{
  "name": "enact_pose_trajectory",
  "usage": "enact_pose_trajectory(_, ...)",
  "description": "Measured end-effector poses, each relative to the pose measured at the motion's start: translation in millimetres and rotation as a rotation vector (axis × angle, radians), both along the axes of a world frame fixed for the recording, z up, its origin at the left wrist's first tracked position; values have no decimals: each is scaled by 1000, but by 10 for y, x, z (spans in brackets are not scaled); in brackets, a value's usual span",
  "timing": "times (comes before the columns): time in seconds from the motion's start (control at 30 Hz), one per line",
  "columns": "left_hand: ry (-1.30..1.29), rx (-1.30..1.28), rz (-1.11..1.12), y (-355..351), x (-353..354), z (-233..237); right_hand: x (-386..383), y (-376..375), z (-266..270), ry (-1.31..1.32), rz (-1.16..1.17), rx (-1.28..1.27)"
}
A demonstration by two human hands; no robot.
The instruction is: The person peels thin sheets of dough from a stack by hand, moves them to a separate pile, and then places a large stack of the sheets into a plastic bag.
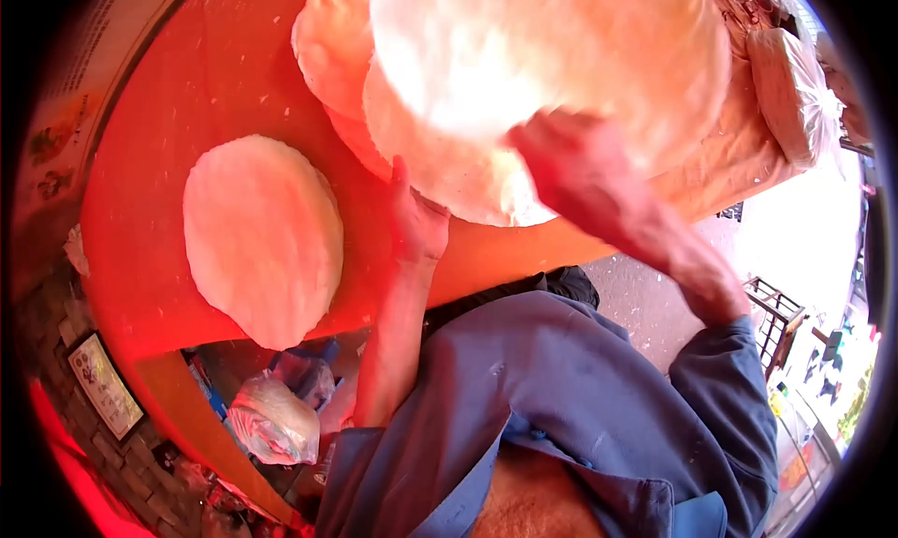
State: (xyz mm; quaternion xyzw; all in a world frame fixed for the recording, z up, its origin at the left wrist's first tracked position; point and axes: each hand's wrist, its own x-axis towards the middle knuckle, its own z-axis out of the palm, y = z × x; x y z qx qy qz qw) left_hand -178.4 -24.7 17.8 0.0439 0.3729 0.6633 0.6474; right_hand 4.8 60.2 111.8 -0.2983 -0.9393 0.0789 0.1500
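Observation:
Large round, pale flatbreads overlap at the far side of the red-orange table. My right hand (575, 164) is curled at the near edge of the large top flatbread (608, 61) and looks closed on it, though both are blurred. Beneath that one lies another flatbread (458, 182). Its near edge meets my left hand (418, 222), which is open with one digit stretched upward along the rim; the other fingers are mostly hidden. A smaller round flatbread (264, 239) lies flat by itself to the left, slightly overhanging the near table edge.
The red-orange table (187, 98) curves around in front of me. A clear plastic bag of pale rounds (790, 98) sits at the far right. Below the table at left is a stuffed plastic bag (273, 421). A dark metal rack (774, 318) stands to my right.

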Motion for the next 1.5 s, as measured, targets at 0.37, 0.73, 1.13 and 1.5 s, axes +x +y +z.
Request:
enact_pose_trajectory(0.37, -3, -113, -50, -158, -71, -241, -394, -388, -854, -83, 103, -227)
enact_pose_trajectory(0.73, 2, -94, 32, 186, -154, -3, 443, -81, -677, 33, -190, -115)
enact_pose_trajectory(1.13, 204, -276, 104, 360, -627, -345, -342, 1225, 561, -125, -109, 986)
enact_pose_trajectory(1.5, 22, -89, 193, 505, -573, -451, -361, 1173, -873, 58, -23, 27)
